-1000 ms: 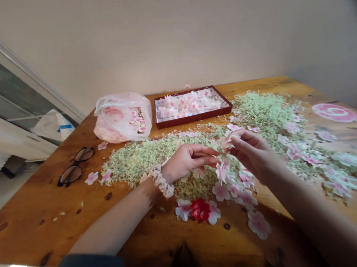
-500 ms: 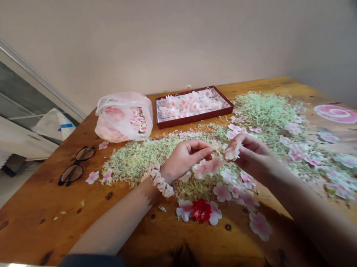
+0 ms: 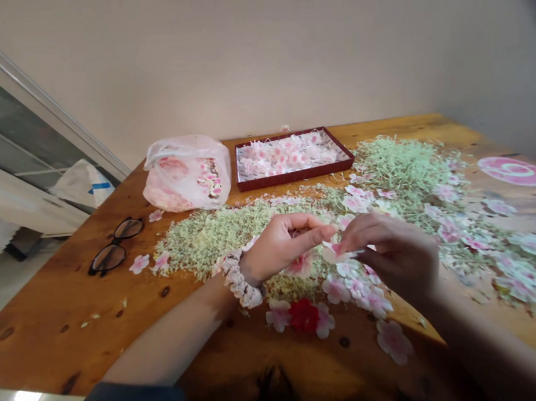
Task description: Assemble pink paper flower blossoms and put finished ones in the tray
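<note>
Right hand blurred; it partly hides a pink flower

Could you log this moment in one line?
left hand: near pale pink flower, grip unclear | right hand: pinching that flower | nearby: red flower, maroon tray

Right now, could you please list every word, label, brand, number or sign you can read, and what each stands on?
Readable text: none.
Pink disc: pale ring-like mark, too blurred to tell whether it is a letter.
Lining of the maroon tray: dark marks, too small to read.
</note>
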A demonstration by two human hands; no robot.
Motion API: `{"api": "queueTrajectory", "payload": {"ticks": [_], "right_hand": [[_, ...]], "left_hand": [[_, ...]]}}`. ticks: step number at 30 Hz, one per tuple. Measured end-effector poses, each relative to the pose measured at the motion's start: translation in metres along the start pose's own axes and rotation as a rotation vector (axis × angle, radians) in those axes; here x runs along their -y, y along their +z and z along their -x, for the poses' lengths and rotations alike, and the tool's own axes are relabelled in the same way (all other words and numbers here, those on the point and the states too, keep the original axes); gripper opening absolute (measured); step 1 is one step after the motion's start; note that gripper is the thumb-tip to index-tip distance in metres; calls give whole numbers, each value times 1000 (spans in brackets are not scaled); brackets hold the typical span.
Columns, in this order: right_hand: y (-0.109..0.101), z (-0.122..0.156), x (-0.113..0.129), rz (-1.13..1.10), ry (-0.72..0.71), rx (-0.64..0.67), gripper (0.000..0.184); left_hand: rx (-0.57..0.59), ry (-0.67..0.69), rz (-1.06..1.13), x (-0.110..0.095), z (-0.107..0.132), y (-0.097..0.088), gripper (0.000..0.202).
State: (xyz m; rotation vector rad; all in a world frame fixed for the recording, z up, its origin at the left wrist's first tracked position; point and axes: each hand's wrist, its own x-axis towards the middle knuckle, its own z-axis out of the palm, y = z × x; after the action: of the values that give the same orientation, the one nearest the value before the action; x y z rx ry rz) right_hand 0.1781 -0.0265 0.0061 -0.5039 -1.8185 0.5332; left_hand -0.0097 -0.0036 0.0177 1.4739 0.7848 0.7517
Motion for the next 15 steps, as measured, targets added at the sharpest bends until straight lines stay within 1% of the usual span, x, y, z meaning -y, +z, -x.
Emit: {"api": "queueTrajectory", "payload": {"ticks": [3,6,9,15], "right_hand": [[-1,2,0,46,-11,-3,18],[-2,3,1,57,38,-10,14],[-2,2,2,40,55,10,10],[-1,-1,5,-9,129,50,3]], "left_hand": [[2,27,19,0,0,-1,34],[61,3,49,-1,2,-1,33],[93,-1,47,-2,3,-1,33],[134,53,27,-2,3,-3,33]]}}
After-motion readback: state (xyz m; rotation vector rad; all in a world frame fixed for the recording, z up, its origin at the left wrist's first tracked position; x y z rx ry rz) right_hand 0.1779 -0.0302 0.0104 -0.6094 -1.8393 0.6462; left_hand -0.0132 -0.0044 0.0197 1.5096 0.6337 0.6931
